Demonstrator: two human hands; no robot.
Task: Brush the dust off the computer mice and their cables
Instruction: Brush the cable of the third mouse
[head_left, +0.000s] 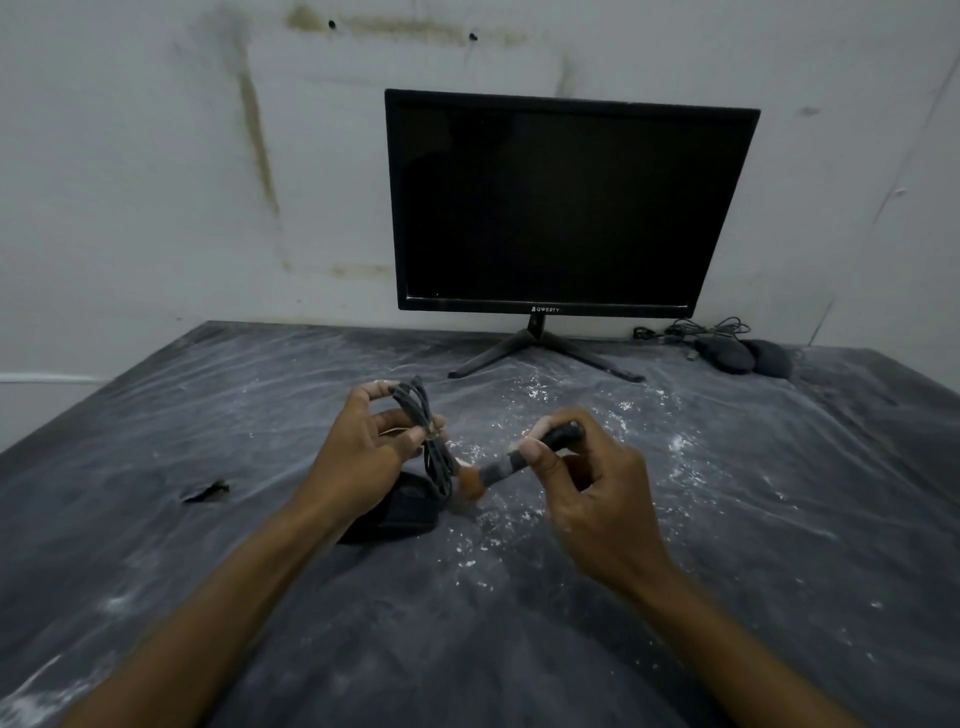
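Hands (363, 447) around dusty bundled cable (428, 436)

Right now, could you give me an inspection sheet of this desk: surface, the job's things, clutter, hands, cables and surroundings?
Surface: dark table under a wrinkled clear plastic sheet, strewn with white dust; a tear in the sheet on the left.
Job's things: black mouse lying under the left wrist; two more mice at the far right; brush, bristles at the cable.
Clutter: nothing seen beyond the dust.
Hands: left hand holds the bundled cable up; right hand grips the brush handle.
Cables: one tied bundle in hand; loose cables behind the far mice.
Surroundings: dark monitor on a stand; stained white wall.
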